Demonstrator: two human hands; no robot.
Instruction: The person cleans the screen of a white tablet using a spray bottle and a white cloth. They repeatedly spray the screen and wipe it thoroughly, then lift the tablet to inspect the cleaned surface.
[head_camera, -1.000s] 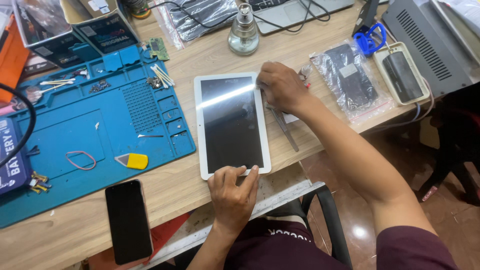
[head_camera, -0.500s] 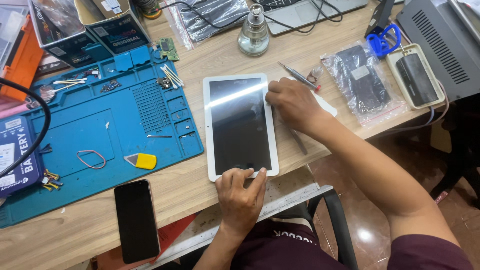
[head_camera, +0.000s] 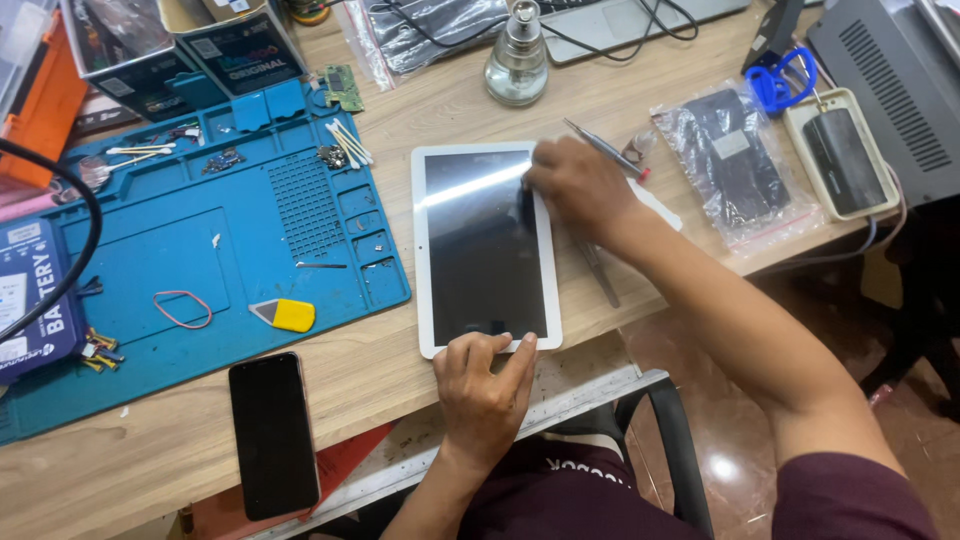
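A white-framed tablet (head_camera: 480, 250) with a dark screen lies flat on the wooden bench. My left hand (head_camera: 482, 385) presses its fingers on the tablet's near edge, holding it down. My right hand (head_camera: 578, 188) rests on the tablet's upper right edge with fingers curled against the frame; whether it holds a small tool there is hidden. Metal tweezers (head_camera: 598, 270) lie on the bench just right of the tablet, under my right forearm.
A blue repair mat (head_camera: 200, 260) lies left, with a yellow pick (head_camera: 285, 315) and small parts. A black phone (head_camera: 272, 432) sits near the front edge. A glass bottle (head_camera: 517, 60), bagged parts (head_camera: 735, 160), a boxed device (head_camera: 845, 155) and blue scissors (head_camera: 778, 85) stand behind and right.
My right hand has slid from beside the tablet's top right corner onto its right edge. My left hand has stayed on the near edge. The view has shifted slightly.
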